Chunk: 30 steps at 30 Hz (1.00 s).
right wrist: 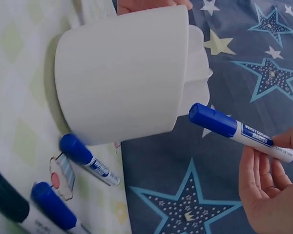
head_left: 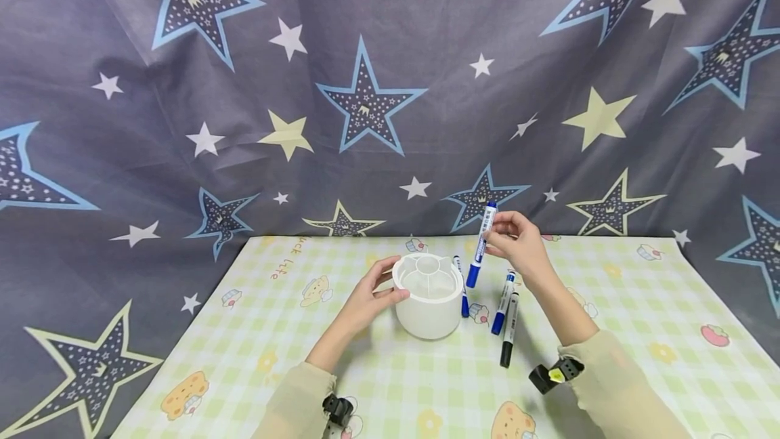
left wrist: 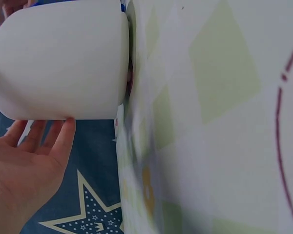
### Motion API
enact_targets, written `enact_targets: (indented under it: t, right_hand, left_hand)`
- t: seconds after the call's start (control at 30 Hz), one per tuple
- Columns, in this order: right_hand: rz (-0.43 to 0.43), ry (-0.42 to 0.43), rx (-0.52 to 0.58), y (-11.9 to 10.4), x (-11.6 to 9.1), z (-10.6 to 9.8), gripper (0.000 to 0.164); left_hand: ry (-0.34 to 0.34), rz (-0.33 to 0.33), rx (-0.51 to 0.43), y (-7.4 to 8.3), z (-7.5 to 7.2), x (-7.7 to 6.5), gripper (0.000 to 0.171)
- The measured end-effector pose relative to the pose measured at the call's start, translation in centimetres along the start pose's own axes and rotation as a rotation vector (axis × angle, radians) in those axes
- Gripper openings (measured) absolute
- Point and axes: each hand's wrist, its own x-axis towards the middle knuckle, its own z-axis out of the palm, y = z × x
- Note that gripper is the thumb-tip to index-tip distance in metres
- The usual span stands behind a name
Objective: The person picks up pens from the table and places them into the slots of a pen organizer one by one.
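A white round pen holder with divided compartments stands on the table. My left hand grips its left side, thumb near the front rim and fingers behind; in the left wrist view the fingers press against its wall. To the right of the holder, my right hand pinches a blue whiteboard marker by its upper part. That marker is tilted in the air with its blue cap pointing down, beside the holder's rim. No pen shows inside the holder's compartments.
Another blue marker lies close to the holder's right side. Farther right, a blue marker and a black marker lie side by side on the checked tablecloth. Behind the table hangs a grey star-patterned curtain.
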Motion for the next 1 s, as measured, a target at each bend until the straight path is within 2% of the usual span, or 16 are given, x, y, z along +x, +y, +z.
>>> enact_targets:
  t: [0.07,0.13,0.3,0.4,0.7,1.0]
  right_hand:
    - [-0.011,0.01,0.029,-0.3,-0.1,0.2,0.03]
    - [-0.017,0.014,0.043,-0.4,-0.3,0.4,0.03]
    - [-0.029,0.007,0.045,-0.3,-0.5,1.2,0.032]
    - [-0.034,-0.004,0.056,0.1,-0.5,1.6,0.031]
    - [-0.005,-0.059,0.088,1.3,-1.1,2.2,0.028]
    - [0.016,-0.093,0.053,1.9,-1.0,2.0,0.028]
  left_hand:
    - [-0.003,0.03,0.014,-0.1,0.0,0.0,0.071]
    - [-0.004,0.029,0.01,-0.2,0.1,0.0,0.07]
    - [0.001,-0.045,-0.033,-0.1,0.2,-0.1,0.07]
    - [0.009,-0.063,-0.041,0.1,0.2,0.0,0.068]
    - [0.01,-0.054,-0.03,0.2,0.2,0.1,0.067]
    - [0.015,-0.062,-0.038,0.2,0.2,0.0,0.066]
